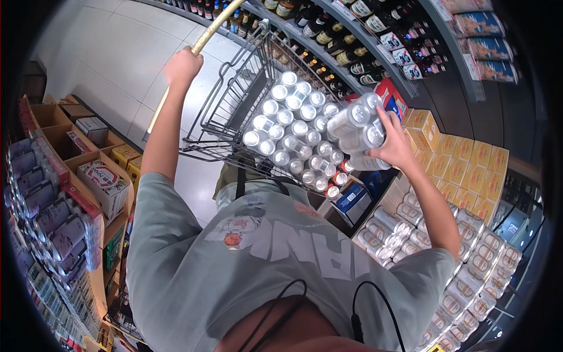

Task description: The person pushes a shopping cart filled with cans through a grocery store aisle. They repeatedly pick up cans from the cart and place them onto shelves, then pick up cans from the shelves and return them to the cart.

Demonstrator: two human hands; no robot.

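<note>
My left hand [182, 66] is closed around a pale yellow pole [215, 28], which slants past the near side of a black wire shopping cart [209, 154]. My right hand [396, 143] grips a plastic-wrapped pack of silver cans [352, 127], tilted above the cart's right edge. Rows of shrink-wrapped silver cans [300, 127] stand upright in front of me with their lids up. A few red-sided cans [339, 177] are at their near right corner. How the rows are supported beneath is hidden.
Shelves of dark glass bottles [334, 37] curve along the far side. Yellow cartons [462, 167] and stacked can packs [462, 273] stand at right. Cardboard display boxes [105, 180] and purple can packs [61, 233] rise on the left. A blue box [353, 202] sits near the cart.
</note>
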